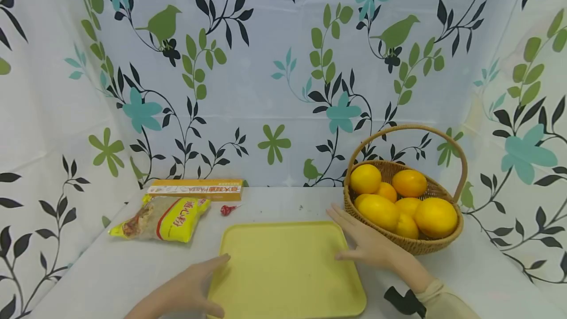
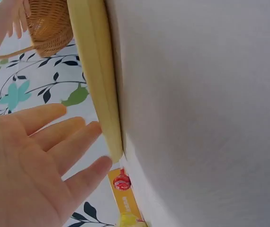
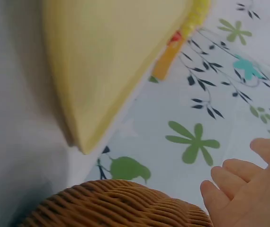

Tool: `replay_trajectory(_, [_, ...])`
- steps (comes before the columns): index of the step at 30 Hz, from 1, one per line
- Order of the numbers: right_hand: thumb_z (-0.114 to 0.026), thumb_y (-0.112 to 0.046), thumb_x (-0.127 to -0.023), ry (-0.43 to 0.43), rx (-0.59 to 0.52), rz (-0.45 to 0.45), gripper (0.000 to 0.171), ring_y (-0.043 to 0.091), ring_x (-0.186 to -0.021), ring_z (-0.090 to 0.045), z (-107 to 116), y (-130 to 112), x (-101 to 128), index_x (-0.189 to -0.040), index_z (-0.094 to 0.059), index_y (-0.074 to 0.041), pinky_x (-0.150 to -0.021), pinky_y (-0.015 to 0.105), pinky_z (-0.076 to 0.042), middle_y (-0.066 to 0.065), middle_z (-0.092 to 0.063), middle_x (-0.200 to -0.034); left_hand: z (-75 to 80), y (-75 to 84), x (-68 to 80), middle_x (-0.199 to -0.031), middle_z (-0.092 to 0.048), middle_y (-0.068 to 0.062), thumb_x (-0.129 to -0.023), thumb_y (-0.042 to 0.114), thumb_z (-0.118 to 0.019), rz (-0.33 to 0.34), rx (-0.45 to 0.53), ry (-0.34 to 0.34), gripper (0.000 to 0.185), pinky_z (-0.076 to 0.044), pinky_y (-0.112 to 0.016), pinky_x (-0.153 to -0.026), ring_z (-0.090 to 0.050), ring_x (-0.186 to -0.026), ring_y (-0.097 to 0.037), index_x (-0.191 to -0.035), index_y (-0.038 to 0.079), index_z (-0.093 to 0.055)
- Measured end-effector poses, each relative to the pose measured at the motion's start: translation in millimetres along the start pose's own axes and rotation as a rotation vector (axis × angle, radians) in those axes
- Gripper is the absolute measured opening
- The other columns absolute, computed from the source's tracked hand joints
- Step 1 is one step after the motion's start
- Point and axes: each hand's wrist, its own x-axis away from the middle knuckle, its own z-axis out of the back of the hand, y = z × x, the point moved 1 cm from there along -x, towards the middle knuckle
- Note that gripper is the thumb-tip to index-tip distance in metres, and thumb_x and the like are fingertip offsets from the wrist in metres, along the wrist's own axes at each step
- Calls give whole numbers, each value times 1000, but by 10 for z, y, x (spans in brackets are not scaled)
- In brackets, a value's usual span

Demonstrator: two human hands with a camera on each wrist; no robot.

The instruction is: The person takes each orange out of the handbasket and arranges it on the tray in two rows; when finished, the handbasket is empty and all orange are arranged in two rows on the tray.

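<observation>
We spread left hand (image 1: pixel 191 285) and right hand (image 1: pixel 369 246) wide, empty. The tray (image 1: pixel 288 265) lies between, probably for two-sided reach.

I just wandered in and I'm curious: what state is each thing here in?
Tray: flat, nothing visible on it
Basket: upright, filled with yellow fruit
Yellow bag: lying down, filled
Orange box: lying down, looks closed
Red lollipop: lying loose
Left hand: holding nothing
Right hand: holding nothing
</observation>
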Motion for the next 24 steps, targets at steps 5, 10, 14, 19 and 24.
replay_trajectory(5, [-52,-44,-69,60,-74,-32,79,12,-115,-5,127,-32,-61,-128,-5,-18,-92,38,-14,-2,-4,-131,-12,-26,52,-119,-34,-6,-44,49,-67,196,159,-46,94,-22,-55,-80,-28,-106,-30,-122,13,-29])
replay_trajectory(10, [-56,-36,-69,148,-107,-13,77,13,-115,-8,264,-39,-101,-128,-10,-18,-91,39,-16,-3,-6,-131,41,-51,54,-123,-29,-4,-42,51,-66,58,25,10,99,-21,-51,-84,-25,-109,-26,-124,13,-25])
replay_trajectory(14, [-57,-30,-70,244,-116,34,73,18,-115,-12,369,11,-146,-127,-13,-13,-90,42,-19,1,-9,-130,73,-84,85,-124,-27,-5,-44,50,-65,-9,-4,4,99,-21,-49,-85,-24,-110,-25,-125,11,-24])
replay_trajectory(19, [-56,-28,-72,374,-186,-51,72,24,-113,-16,519,101,-156,-127,-12,-18,-85,52,-18,1,-13,-129,69,-124,80,-122,-28,-14,-47,52,-63,-77,-44,-3,96,-22,-47,-85,-26,-108,-29,-121,2,-28])
replay_trajectory(24, [-64,-28,-64,496,-233,-162,81,24,-113,-17,582,269,-114,-127,-11,-26,-83,55,-18,-4,-13,-129,55,-136,58,-120,-31,-15,-48,53,-61,-87,-75,-14,89,-26,-48,-83,-30,-105,-30,-117,3,-36])
